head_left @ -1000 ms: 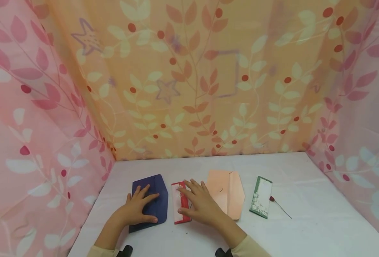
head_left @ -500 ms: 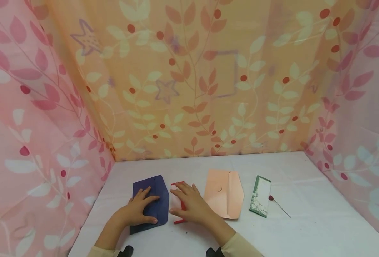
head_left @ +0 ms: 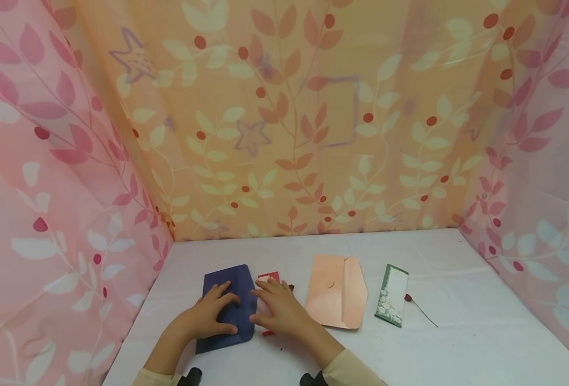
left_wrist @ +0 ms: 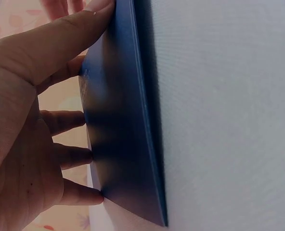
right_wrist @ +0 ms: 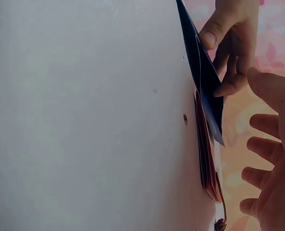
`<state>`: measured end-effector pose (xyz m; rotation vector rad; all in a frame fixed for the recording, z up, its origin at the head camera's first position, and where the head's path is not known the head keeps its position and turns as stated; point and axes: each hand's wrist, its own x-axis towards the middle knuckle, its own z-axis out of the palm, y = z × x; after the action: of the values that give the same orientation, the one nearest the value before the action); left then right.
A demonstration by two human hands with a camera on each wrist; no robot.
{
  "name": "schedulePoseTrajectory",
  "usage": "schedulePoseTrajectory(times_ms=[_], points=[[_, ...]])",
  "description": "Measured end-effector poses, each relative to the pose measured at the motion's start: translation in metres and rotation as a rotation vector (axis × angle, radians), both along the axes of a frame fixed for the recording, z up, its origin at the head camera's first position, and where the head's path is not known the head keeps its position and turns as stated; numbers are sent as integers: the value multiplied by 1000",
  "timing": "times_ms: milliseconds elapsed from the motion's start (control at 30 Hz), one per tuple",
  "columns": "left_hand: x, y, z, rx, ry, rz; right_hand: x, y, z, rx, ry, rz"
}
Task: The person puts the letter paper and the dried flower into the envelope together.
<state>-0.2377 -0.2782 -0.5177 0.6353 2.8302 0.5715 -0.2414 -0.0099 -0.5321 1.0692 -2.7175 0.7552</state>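
A dark blue envelope point(head_left: 245, 300) with its flap to the right lies at the left of the table. My left hand point(head_left: 209, 316) rests spread on it, fingertips and thumb touching its surface. Just right of it lies a red card point(head_left: 270, 276), mostly hidden under my right hand point(head_left: 284, 310). That hand's fingers are spread and, in the right wrist view, stand apart from the card. A small dark red flower point(right_wrist: 221, 224) on a thin stem lies beside the card. In that view the envelope's flap edge stands raised close to the red card.
A peach envelope point(head_left: 325, 297) lies to the right of my right hand. Farther right are a green-edged white card point(head_left: 392, 296) with a floral print and a red rose point(head_left: 408, 297) on a thin stem. Patterned curtains point(head_left: 284, 118) enclose the white table point(head_left: 434, 354).
My right hand has moved left over the red card, uncovering the peach envelope's left side and the small flower. The blue envelope has shifted slightly right under my left hand.
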Motion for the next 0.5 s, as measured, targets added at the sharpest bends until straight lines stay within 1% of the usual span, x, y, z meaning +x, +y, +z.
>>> schedulePoseTrajectory(times_ms=[167,300,500], points=[[2,1,3,11,0,-16,1,-6,-2,39,-8,-1],[1,1,5,18,-7,-17,1,-9,-3,64,-33,-9],[1,1,7,65,-28,-26,1,-13,-8,86,-65,-24]])
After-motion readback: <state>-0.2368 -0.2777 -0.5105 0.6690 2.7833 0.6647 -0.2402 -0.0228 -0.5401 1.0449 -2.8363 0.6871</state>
